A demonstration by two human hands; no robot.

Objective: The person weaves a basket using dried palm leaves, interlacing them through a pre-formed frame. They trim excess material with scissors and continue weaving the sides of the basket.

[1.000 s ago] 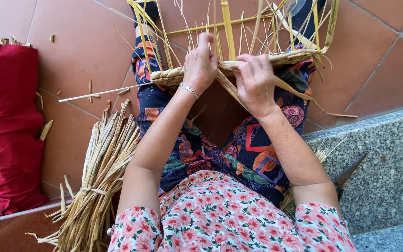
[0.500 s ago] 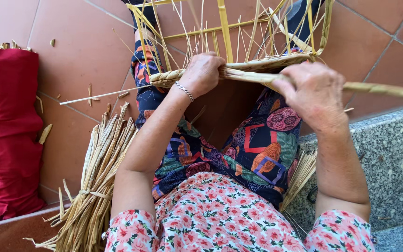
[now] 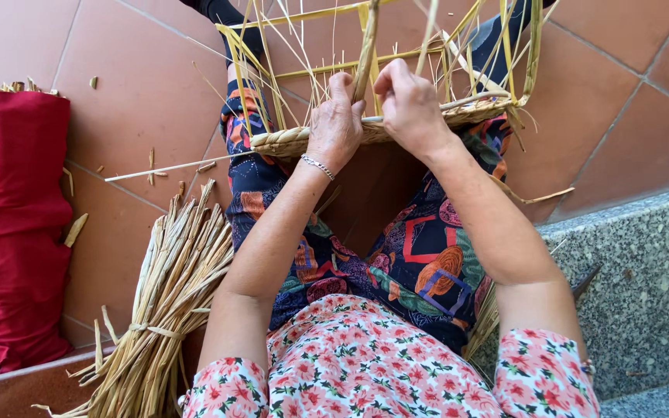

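Head view: terracotta tile floor (image 3: 141, 85), granite step (image 3: 644, 279); both hands' fingers (image 3: 342, 93) grasp the woven straw rim (image 3: 288, 141).

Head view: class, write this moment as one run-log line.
left hand: grips woven straw band | right hand: pinches upright straw strand | straw bundle: on tiled floor | red cloth: beside bundle

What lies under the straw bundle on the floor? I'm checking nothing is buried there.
Around the straw bundle only terracotta floor tiles show, with loose straw bits. Whatever is directly beneath it is covered. Its lower end runs out of view, and the left arm overlaps its right edge.
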